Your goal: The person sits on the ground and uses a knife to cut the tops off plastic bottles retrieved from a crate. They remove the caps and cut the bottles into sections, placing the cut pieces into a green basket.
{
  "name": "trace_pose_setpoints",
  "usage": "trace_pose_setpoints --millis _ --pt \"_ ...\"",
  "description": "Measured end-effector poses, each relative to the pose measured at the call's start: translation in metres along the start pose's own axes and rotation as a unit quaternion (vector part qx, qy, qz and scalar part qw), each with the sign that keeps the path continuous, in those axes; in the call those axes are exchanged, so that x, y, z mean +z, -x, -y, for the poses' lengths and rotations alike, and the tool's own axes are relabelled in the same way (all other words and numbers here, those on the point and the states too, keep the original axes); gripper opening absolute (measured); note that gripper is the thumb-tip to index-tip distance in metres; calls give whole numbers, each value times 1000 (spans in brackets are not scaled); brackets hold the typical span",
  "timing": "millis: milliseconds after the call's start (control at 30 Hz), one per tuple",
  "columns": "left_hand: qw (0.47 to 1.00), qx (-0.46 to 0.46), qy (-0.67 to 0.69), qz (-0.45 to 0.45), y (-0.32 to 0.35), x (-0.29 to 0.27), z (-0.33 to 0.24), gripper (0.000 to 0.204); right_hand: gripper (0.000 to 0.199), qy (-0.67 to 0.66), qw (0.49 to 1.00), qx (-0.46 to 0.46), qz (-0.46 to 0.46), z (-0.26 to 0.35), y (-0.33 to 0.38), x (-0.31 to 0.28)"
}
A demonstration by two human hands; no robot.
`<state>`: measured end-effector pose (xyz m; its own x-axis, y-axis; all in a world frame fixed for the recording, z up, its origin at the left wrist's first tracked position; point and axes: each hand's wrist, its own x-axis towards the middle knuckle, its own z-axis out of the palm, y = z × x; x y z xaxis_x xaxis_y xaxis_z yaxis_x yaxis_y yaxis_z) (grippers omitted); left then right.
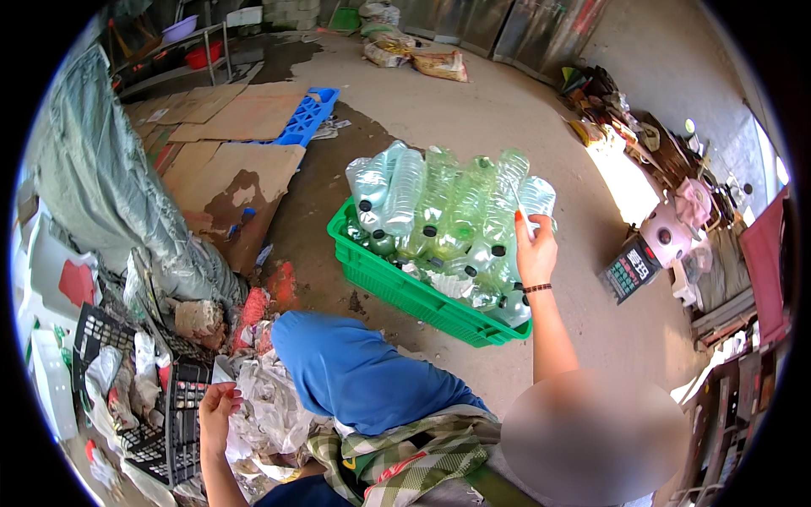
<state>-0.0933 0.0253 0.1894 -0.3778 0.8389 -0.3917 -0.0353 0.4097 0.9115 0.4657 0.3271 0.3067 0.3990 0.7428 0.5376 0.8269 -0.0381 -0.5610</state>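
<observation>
Right hand [536,251] pinches a clear, light, crushable plastic bottle [534,201] above my green plastic crate [397,287]; I judge the neck is best. Left hand [215,407] clutches crumpled white plastic scrap [270,401].

Recycling yard; bottle crate [397,291]; cardboard [245,114]

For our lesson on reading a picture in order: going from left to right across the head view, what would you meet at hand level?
Black plastic lattice crate → left hand on crumpled white paper → blue cloth-covered knee → green plastic crate heaped with clear plastic bottles → right hand → grey weighing scale.
</observation>
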Motion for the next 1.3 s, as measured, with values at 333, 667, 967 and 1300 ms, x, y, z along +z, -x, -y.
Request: trace_pose_setpoints --millis 333,667,967,1300 --pt "994 27 -103 -41 -4 -35 4 28 21 -133 937 -192 260 95 79 74" --pt "965 34 -69 -252 -10 -160 36 24 14 -294 658 -447 530 362 288 223" --pt "843 -86 -349 -400 -97 -393 128 32 9 -383 503 -545 551 492 487 331" --pt "728 -133 -338 -581 -235 -613 203 96 11 -348 510 -529 582 499 509 344"
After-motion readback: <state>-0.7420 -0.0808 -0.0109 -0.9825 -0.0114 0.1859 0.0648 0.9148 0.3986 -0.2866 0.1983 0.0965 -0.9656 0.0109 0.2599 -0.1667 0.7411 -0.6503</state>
